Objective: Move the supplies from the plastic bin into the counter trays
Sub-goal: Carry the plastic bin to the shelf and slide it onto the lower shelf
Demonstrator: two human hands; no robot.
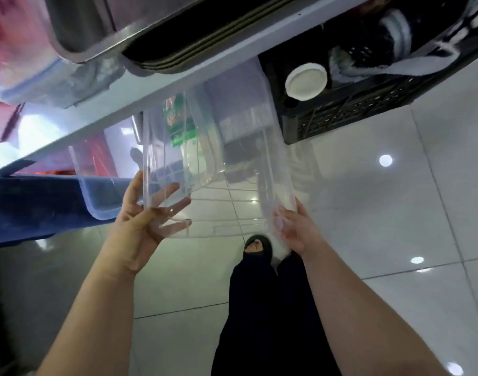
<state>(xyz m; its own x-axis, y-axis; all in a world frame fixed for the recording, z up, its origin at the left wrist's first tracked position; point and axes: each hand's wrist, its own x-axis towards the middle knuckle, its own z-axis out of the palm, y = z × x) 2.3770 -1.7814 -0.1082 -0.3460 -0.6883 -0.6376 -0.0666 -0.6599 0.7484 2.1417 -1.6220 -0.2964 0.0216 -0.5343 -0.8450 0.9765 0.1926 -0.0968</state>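
I hold a clear plastic bin (221,169) with both hands, tilted under the counter edge (161,85). My left hand (148,221) grips its near left corner, with fingers spread against the wall. My right hand (294,226) grips the near right corner. Through the clear walls a green and white package (182,123) shows; I cannot tell whether it lies inside the bin or behind it. On the counter above sit a metal tray (77,31) and a stack of dark trays (194,39).
A blue bin (42,202) stands at the left below the counter. A black crate (368,85) holding a white lid (306,81) and cloth sits at the upper right on the glossy tiled floor (395,213). My dark trousers and a sandalled foot (258,248) are below.
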